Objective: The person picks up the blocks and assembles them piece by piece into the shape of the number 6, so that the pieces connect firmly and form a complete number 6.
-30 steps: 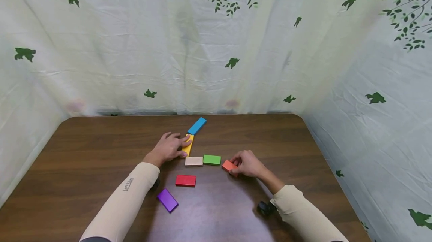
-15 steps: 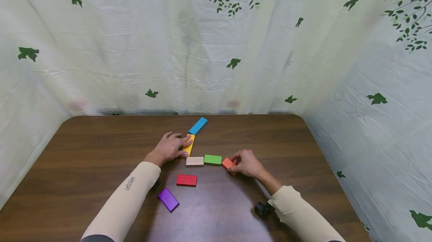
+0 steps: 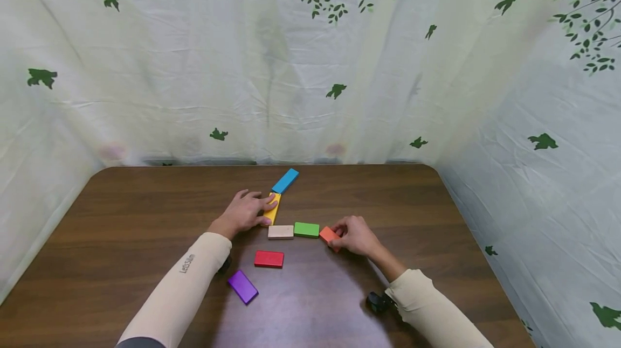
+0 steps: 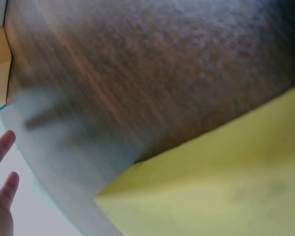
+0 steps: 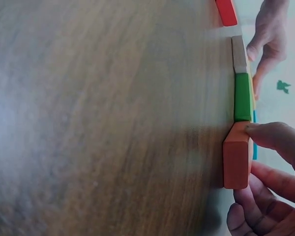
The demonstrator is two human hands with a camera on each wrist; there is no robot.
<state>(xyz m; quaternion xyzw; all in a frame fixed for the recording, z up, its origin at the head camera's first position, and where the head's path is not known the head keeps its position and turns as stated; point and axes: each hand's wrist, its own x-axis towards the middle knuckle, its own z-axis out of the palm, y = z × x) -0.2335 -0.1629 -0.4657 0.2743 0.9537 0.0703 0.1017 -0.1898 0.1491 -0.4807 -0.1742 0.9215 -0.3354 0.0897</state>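
Holding a yellow block [image 3: 273,215], the left hand [image 3: 243,211] has a "LetsSlim" sleeve [image 3: 179,286].

I see a brown table [image 3: 121,218] bearing a yellow block [image 3: 274,214] at the left hand [image 3: 242,211], blue block [image 3: 285,181] beyond it, beige block [image 3: 281,232] and green block [image 3: 306,230] between the hands, orange block [image 3: 327,235] at the right hand [image 3: 358,236], red block [image 3: 269,259] and purple block [image 3: 243,287] on the hands' near side.

Dressed in cream sleeves [image 3: 167,294], smooth over the left forearm and wrinkled toward the right cuff [image 3: 405,290]. Printed on the left with small dark lettering [image 3: 186,263], edged in dark grey fabric [image 3: 142,343] farther up. Fitted with a rounded black device [image 3: 378,303] at the right wrist, another dark piece [image 3: 225,265] partly hidden beneath the left. Bare at both hands [image 3: 244,211].
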